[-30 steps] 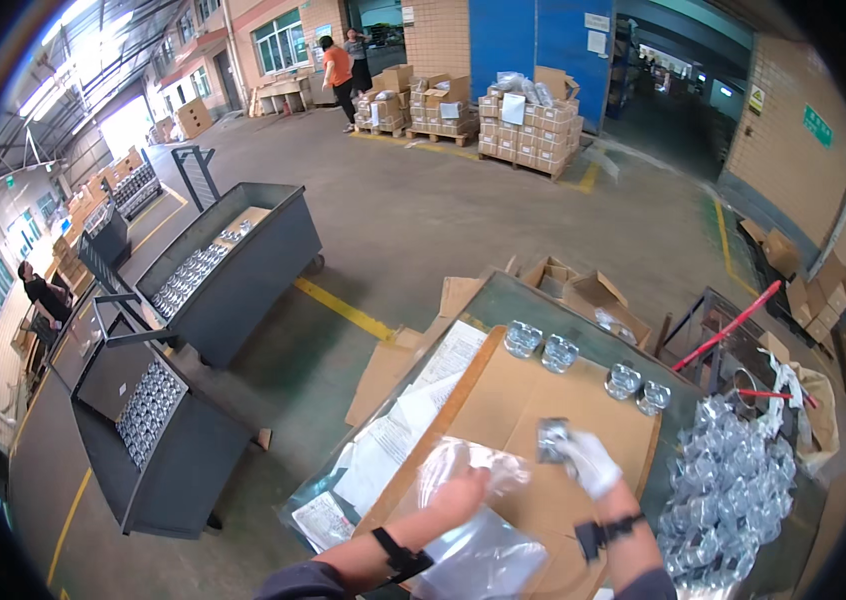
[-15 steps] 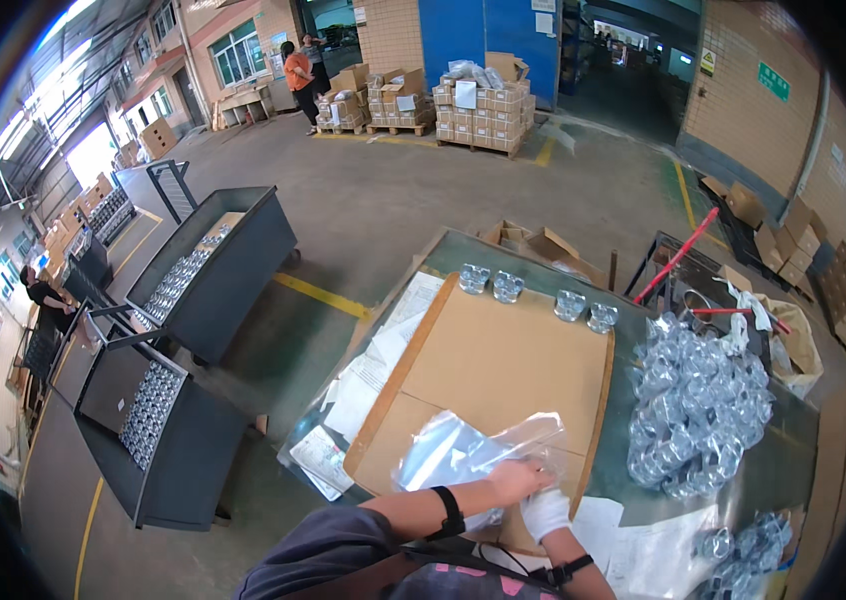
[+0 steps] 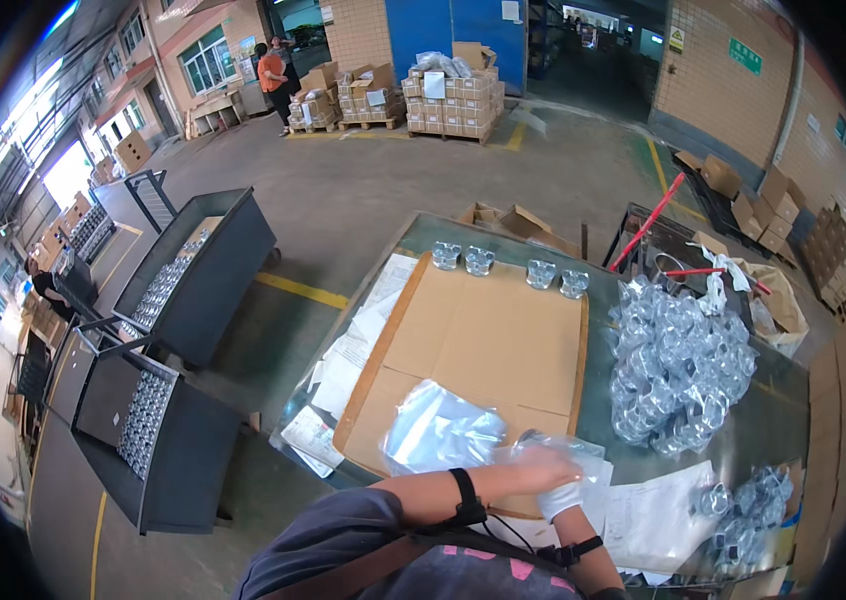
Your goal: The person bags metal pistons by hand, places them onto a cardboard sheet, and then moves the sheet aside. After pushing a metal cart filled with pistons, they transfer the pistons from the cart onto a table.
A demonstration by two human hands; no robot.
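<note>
My bare left hand [image 3: 543, 470] is closed on a thin clear plastic bag [image 3: 593, 462] above the near right part of a cardboard sheet. Right against it, my right hand [image 3: 560, 500], in a white glove, sits at the bag's lower side; its fingers are mostly hidden behind the left hand. Just left of both hands lies a stack of clear plastic bags [image 3: 443, 430]. Several small shiny parts [image 3: 541, 274] stand in a row along the far edge of the cardboard sheet [image 3: 483, 345]. Whether anything is inside the held bag cannot be made out.
A large heap of bagged shiny parts [image 3: 683, 370] covers the table's right side, with a smaller heap [image 3: 748, 515] nearer. Papers [image 3: 658, 520] lie beside the cardboard. Dark carts [image 3: 193, 440] with shiny parts stand left. Red-handled tools [image 3: 648, 225] rest beyond the table.
Both hands have moved to the right with the held plastic bag, which is now apart from most of the stack. The stack now lies uncovered to their left. The whole view has shifted slightly.
</note>
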